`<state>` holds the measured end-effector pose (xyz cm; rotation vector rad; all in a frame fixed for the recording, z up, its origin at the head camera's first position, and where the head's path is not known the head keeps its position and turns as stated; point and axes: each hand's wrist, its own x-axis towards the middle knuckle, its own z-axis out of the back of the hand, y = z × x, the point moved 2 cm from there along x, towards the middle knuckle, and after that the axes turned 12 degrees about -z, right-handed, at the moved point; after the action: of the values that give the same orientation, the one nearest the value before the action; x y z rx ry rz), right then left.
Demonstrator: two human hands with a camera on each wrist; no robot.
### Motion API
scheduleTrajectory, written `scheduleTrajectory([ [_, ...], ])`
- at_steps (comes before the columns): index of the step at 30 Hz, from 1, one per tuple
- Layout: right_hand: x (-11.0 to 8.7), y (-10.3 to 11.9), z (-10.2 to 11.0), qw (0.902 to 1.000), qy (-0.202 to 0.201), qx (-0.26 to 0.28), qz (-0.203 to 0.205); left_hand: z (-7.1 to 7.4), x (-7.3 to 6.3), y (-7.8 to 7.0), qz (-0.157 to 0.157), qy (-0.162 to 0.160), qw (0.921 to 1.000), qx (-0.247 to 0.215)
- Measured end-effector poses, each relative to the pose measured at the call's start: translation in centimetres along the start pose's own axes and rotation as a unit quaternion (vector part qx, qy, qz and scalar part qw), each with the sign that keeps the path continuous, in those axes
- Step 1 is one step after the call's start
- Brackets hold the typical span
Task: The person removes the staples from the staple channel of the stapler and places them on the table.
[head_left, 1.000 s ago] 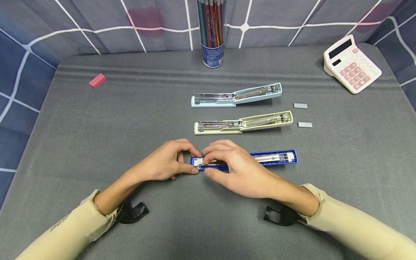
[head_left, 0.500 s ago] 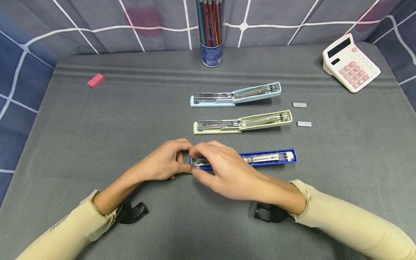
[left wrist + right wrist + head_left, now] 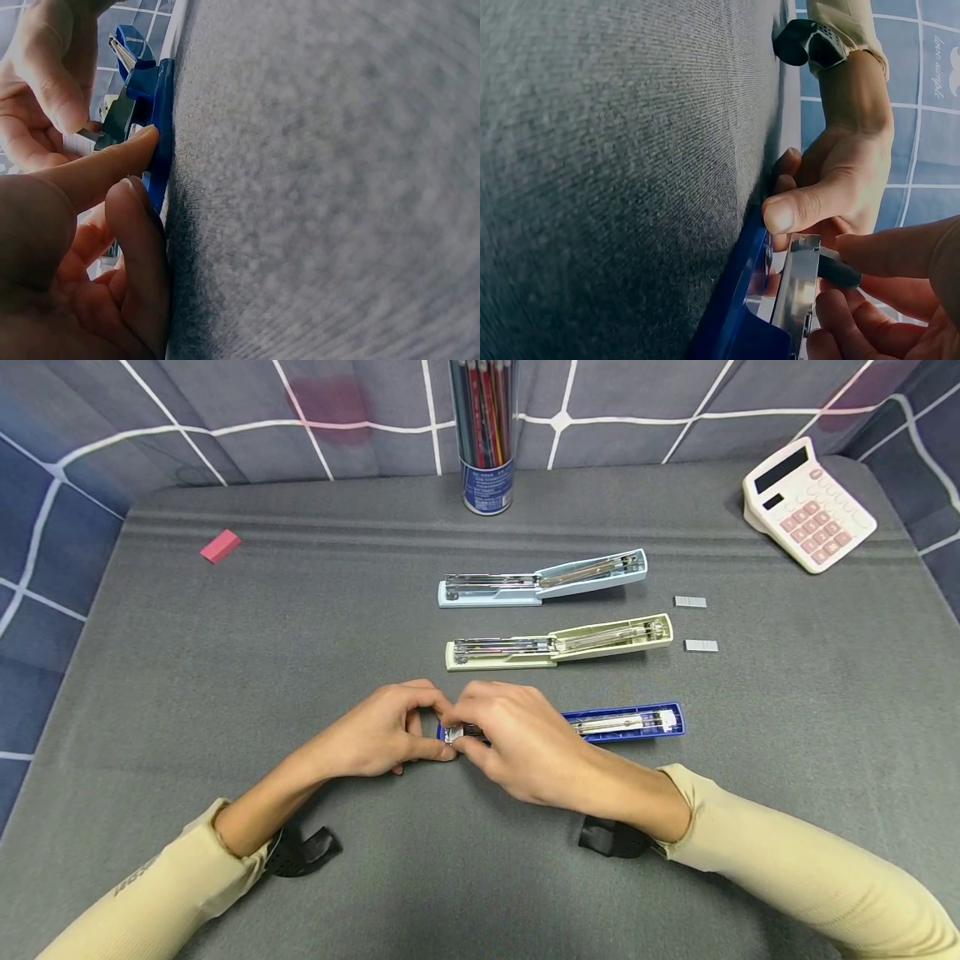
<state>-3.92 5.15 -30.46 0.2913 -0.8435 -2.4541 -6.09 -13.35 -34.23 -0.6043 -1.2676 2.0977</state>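
An opened blue stapler (image 3: 624, 724) lies on the grey cloth, its lid folded back to the right. My left hand (image 3: 386, 731) holds its left end between thumb and index finger. Over the left part of the metal magazine (image 3: 799, 281), my right hand (image 3: 525, 739) pinches a small grey staple strip (image 3: 838, 271), seen in the right wrist view. The strip sits against the top of the magazine; whether it is inside the channel I cannot tell. My right fingers hide the middle of the stapler in the head view.
Behind lie an opened green stapler (image 3: 558, 643) and an opened light blue stapler (image 3: 542, 580). Two staple strips, the nearer (image 3: 701, 646) and the farther (image 3: 690, 602), rest to their right. A pencil can (image 3: 487, 489), a calculator (image 3: 810, 508) and a pink block (image 3: 221, 546) stand farther back.
My right hand has moved left along the blue stapler, and its thumb and fingers have come together at the magazine's left part. The left hand has kept its place at the stapler's end.
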Motion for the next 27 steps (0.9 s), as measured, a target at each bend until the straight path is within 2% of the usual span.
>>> scheduleTrajectory([
  [8, -0.3, 0.1, -0.1, 0.9979, -0.025, -0.036, 0.048, 0.0, 0.0, -0.1, -0.003, 0.000, 1.0000, 0.001],
  [16, -0.3, 0.0, 0.0, 0.9892, -0.040, -0.124, 0.067, 0.0, 0.1, -0.2, 0.006, -0.004, 1.0000, 0.000],
  [23, -0.4, 0.1, 0.8, 0.9692, -0.004, -0.225, 0.099, 0.0, 0.0, -0.1, 0.002, -0.003, 1.0000, -0.004],
  [27, -0.5, 0.2, 1.3, 0.9628, 0.024, -0.246, 0.108, 0.0, 0.1, -0.1, 0.002, -0.003, 1.0000, -0.005],
])
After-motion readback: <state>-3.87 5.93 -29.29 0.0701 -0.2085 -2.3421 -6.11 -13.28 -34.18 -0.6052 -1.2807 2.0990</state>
